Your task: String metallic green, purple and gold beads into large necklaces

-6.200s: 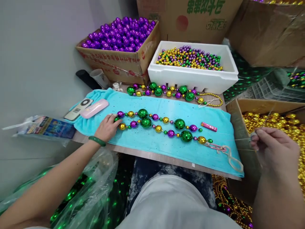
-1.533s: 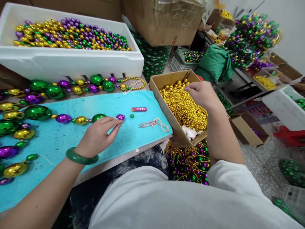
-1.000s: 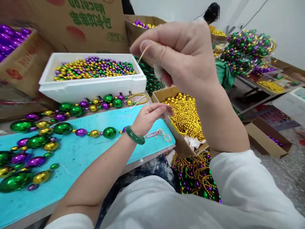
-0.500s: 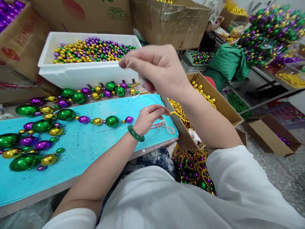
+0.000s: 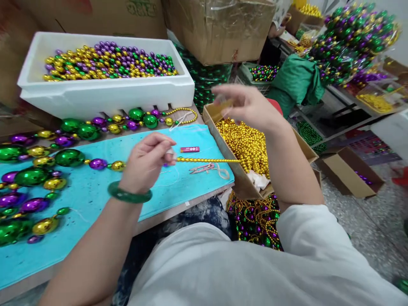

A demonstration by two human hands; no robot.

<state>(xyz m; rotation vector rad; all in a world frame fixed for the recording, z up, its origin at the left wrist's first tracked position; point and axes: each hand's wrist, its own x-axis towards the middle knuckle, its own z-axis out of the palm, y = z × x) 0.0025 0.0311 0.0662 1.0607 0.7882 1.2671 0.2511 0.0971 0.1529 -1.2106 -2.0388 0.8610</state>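
My left hand [image 5: 151, 157], above a green bangle, is closed on one end of a gold bead strand [image 5: 207, 160]. The strand stretches straight right across the blue mat to the box of gold beads [image 5: 245, 140]. My right hand [image 5: 247, 104] is lifted over that box, blurred by motion, its fingers apart and nothing visible in them. A necklace of large green, gold and purple beads [image 5: 70, 157] lies on the mat left of my left hand, its near end hidden behind that hand. Pink snips [image 5: 202, 168] lie just below the strand.
A white foam box [image 5: 108, 93] of mixed beads stands behind the mat [image 5: 105, 199]. A small magenta packet [image 5: 189, 149] lies on the mat. Cardboard boxes [image 5: 219, 29] crowd the back; a green sack [image 5: 296, 80] and bagged beads stand right. Another person's arm shows at the top.
My left hand has moved left, drawing the gold strand out straight. My right hand has shifted right and its pinch has opened. The view has turned slightly right.
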